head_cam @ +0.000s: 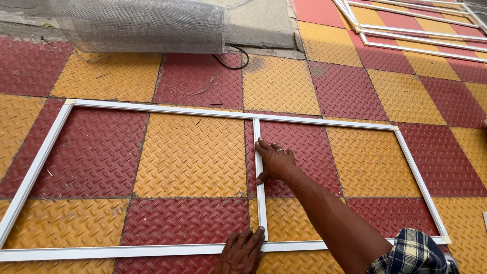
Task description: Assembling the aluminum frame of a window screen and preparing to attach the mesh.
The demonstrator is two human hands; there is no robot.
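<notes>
Frame (152, 109) lies flat on the floor (193, 162), spanning the picture. Right hand (274, 161) presses spread on its middle bar (260, 193); left hand (242, 251) rests open at the bottom edge joint.

Mesh roll (139, 25) lies behind frame (152, 109) on floor (350, 86).

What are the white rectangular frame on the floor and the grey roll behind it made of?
White rectangular frame: probably painted or coated aluminium profile; thin, straight, uniform bars with a smooth matte face. Could be plastic. Grey roll: fine woven mesh, wire or fibre unclear; semi-transparent with a visible weave. Right hand and left hand rest on the centre bar.
</notes>
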